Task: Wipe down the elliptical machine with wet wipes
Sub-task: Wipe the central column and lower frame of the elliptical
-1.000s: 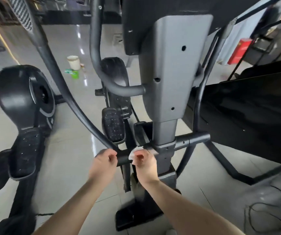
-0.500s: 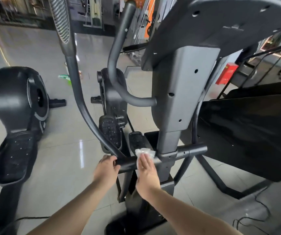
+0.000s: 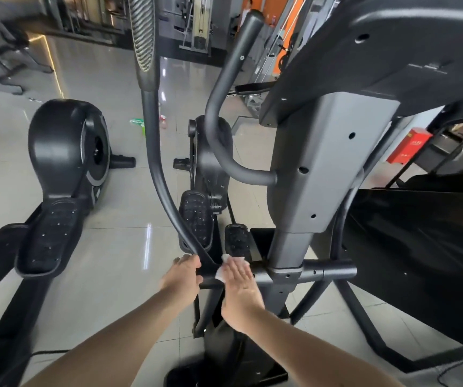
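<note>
Head view — my right hand [image 3: 240, 286], fingers flat, presses the wet wipe [image 3: 224, 270] on the crossbar [image 3: 328, 270]; left hand [image 3: 181, 277] grips its end.

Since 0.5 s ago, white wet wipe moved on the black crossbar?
Yes. Under the right hand, the white wet wipe slid left, away from the grey upright post.

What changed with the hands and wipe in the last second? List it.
The right hand uncurled from pinching the wet wipe to pressing it flat on the crossbar, sliding slightly left. The left hand kept gripping the crossbar's end.
</note>
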The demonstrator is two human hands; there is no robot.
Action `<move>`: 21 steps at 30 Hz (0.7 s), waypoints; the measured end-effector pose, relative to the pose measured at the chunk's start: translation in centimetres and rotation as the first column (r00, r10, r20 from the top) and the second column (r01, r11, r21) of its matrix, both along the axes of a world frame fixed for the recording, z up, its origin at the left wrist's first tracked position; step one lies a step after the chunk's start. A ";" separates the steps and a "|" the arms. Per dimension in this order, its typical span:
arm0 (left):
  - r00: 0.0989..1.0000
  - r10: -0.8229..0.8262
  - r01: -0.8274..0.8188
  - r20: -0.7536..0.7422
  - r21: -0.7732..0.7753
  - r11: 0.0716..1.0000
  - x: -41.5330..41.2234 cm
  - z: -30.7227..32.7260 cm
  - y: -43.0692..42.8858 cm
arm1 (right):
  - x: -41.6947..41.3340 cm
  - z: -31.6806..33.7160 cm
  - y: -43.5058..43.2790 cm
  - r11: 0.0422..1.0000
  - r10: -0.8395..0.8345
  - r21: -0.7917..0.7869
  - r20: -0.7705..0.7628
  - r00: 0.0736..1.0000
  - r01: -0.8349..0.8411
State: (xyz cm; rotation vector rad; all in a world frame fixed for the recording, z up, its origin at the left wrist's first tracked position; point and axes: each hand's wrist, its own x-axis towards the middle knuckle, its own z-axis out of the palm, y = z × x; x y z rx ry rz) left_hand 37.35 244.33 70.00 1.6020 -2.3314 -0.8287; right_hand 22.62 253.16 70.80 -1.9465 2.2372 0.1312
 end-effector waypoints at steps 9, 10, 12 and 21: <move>0.999 0.018 -0.015 -0.032 0.095 0.995 0.4 -0.4 0.1 | -3.8 -0.9 1.3 0.999 -0.028 0.014 -0.202 0.979 0.031; 0.999 0.023 -0.019 -0.032 0.096 0.995 0.4 -0.4 0.1 | -3.8 -0.8 1.4 0.999 -0.040 0.009 -0.218 0.975 0.043; 0.999 0.033 -0.028 -0.040 0.102 0.994 0.4 -0.5 0.2 | -2.9 -0.9 1.2 0.996 -0.079 0.018 -0.160 0.984 0.083; 0.989 0.049 -0.029 -0.140 0.145 0.989 1.0 -0.5 0.3 | 0.5 -2.1 0.4 0.960 0.247 -0.147 0.055 0.967 -0.237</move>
